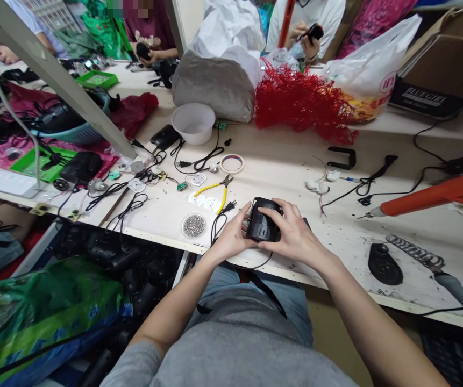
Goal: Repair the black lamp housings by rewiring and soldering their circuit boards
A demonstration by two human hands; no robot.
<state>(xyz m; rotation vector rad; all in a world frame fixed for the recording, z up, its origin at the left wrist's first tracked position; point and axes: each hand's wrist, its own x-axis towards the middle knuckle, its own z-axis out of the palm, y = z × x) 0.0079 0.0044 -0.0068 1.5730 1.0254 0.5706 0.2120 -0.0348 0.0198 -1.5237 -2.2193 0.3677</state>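
Both hands hold a black plastic housing (262, 223) with slots in its side, just above the bench's front edge. My left hand (233, 236) grips its left side, thumb low. From the right, my right hand (293, 228) wraps round it with fingers over the top. A black cord with a plug (228, 206) runs down beside my left hand. Left of the hands lie yellow-handled cutting pliers (220, 192), jaws pointing away, and a round dish of small metal screws (193, 226). White round plates (212, 203) lie partly under the pliers.
A roll of tape (232, 164) and a white bowl (193, 124) stand farther back. Red netting (301, 102) lies behind. On the right are an orange power tool (436, 191) and a soldering iron (453, 287) by its coil stand. Co-workers sit across the bench.
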